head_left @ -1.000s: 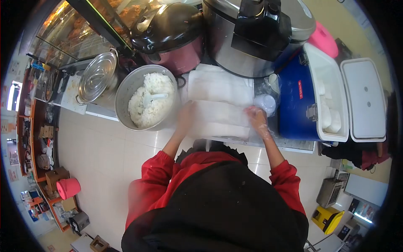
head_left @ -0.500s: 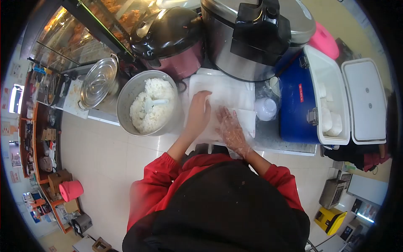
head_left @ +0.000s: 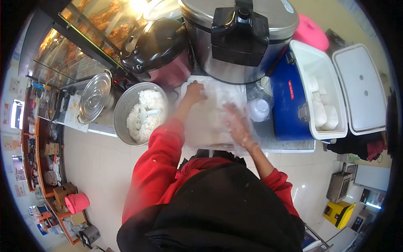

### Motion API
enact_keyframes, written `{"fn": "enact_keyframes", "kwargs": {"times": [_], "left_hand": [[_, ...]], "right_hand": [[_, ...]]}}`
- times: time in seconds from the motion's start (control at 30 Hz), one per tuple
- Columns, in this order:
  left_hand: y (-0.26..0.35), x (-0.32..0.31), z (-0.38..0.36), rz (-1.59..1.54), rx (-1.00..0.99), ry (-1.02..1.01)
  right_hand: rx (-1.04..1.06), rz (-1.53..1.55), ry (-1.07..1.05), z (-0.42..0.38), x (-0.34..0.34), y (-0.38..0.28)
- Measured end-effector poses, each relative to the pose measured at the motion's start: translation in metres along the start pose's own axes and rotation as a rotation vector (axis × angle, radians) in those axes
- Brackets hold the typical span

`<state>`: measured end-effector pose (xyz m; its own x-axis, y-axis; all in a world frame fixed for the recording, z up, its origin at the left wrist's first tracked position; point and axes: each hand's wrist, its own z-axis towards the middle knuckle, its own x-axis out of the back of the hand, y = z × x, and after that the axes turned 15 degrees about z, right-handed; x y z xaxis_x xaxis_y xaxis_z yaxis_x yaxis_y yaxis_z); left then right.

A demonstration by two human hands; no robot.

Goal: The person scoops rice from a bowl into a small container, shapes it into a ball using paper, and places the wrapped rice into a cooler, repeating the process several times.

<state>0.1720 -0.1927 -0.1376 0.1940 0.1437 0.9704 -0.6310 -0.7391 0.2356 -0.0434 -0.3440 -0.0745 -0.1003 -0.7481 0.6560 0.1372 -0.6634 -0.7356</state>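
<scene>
A stack of white paper sheets [head_left: 214, 111] lies on the counter in front of me. At its far left corner is my bare left hand [head_left: 194, 93], fingers bent and closed on the paper's edge. My right hand [head_left: 239, 128], in a clear plastic glove, hovers over the right side of the sheets. It is blurred, with its fingers apart and nothing in them. To the left stands a metal pot [head_left: 119, 115] of cooked rice [head_left: 140, 107], with a white scoop [head_left: 152, 112] stuck in it. A small white cup [head_left: 258, 110] lies to the right of the paper.
Behind the paper stand a pink-and-black rice cooker [head_left: 168, 69] and a large steel one [head_left: 205, 63]. An open blue cool box [head_left: 286, 109] holding white packages is at right. A lidded pot [head_left: 95, 98] and a lit glass food cabinet [head_left: 79, 42] are at left.
My left hand has moved away from me to the paper's far left corner, its fingers closing. My right hand has lifted and shifted slightly right. The view has shifted a little.
</scene>
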Motion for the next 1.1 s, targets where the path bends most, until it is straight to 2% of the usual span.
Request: {"fn": "enact_keyframes", "kwargs": {"times": [0.07,0.17,0.27,0.37,0.43,0.47,0.53,0.57,0.67,0.77,0.83,0.93,0.97,1.07,1.1], "left_hand": [[0.006,0.012,-0.011,-0.044,-0.007,0.044],[0.038,0.052,-0.051,0.012,-0.080,0.298],[0.055,0.069,-0.096,0.034,-0.059,0.293],[0.084,0.065,-0.133,0.086,0.057,0.588],[0.089,0.039,-0.163,-0.032,0.045,0.355],[0.093,0.030,-0.175,-0.086,-0.074,0.137],[0.106,0.008,-0.190,-0.115,-0.213,0.231],[0.109,0.008,-0.189,-0.135,-0.154,0.241],[0.110,0.008,-0.184,-0.138,-0.055,0.249],[0.104,0.002,-0.176,-0.040,-0.097,0.240],[0.098,0.012,-0.176,0.006,-0.146,0.218],[0.080,0.013,-0.175,-0.248,-0.122,0.199],[0.082,0.016,-0.173,-0.189,-0.138,0.435],[0.085,0.027,-0.160,-0.023,-0.143,0.493],[0.081,0.020,-0.162,-0.044,-0.138,0.454]], "right_hand": [[-0.121,0.043,0.107,0.017,0.034,0.002],[0.087,-0.045,0.196,0.042,0.056,0.005],[0.195,0.053,-0.107,0.076,0.049,0.016],[0.216,-0.072,-0.441,0.096,0.024,0.040],[0.217,-0.102,-0.466,0.100,0.020,0.033],[0.223,-0.120,-0.485,0.101,0.018,0.029],[0.408,-0.091,-0.246,0.080,-0.003,0.046],[0.496,-0.068,-0.125,0.067,-0.012,0.050],[-0.063,-0.304,-0.415,0.044,-0.006,-0.021],[0.271,-0.268,-0.090,0.008,-0.033,0.004],[0.288,-0.358,-0.151,-0.001,-0.043,0.013],[0.226,-0.338,-0.139,-0.012,-0.044,-0.004],[0.191,-0.304,-0.116,-0.015,-0.043,-0.009],[0.135,-0.254,-0.070,-0.027,-0.041,0.000],[0.108,-0.180,-0.048,-0.033,-0.041,0.008]]}}
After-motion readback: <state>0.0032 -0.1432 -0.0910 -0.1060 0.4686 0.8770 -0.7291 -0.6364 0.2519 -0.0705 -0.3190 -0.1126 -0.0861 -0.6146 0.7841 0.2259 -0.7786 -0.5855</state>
